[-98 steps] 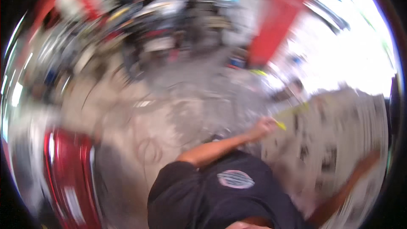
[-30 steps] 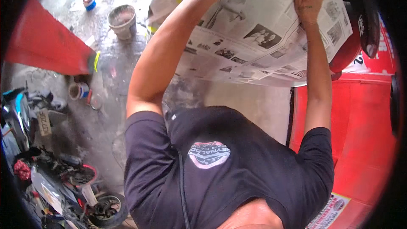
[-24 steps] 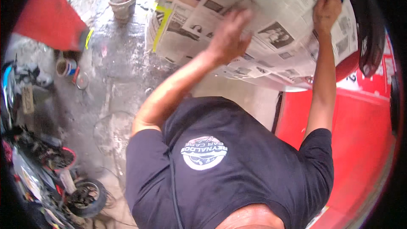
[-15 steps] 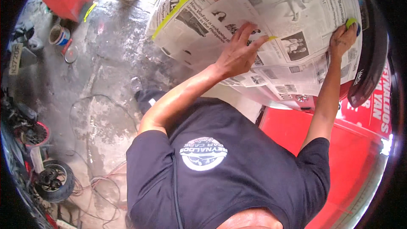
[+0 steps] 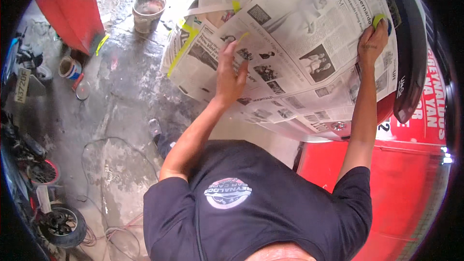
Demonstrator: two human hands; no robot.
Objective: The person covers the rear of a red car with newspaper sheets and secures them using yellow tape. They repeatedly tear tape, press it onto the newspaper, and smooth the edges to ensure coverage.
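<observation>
Newspaper sheets [image 5: 290, 53] drape over a curved vehicle body, with yellow-green masking tape [image 5: 182, 48] along their left side. My left hand [image 5: 231, 77] hovers over or rests on the paper; contact cannot be made out. Its fingers point away from me, thumb apart, with a short strip of yellow tape [image 5: 243, 36] at the fingertips. Farther right, my right hand [image 5: 372, 43] grips a roll of yellow-green masking tape [image 5: 379, 19] near the paper's right edge. Beside that edge runs a dark glossy vehicle part [image 5: 411, 87].
A dirty bucket [image 5: 148, 13] stands on the stained floor, with a paint can [image 5: 70, 67] and a round lid [image 5: 82, 90] to its left. A red panel [image 5: 70, 9] is at upper left. Motorcycle parts, a wheel [image 5: 62, 224] and cables [image 5: 116, 234] lie left; a red surface [image 5: 357, 193] is at right.
My left hand has moved left across the newspaper, carrying the tape strip at its fingertips. My right hand, still holding the roll, has shifted slightly left and up. The whole view has shifted.
</observation>
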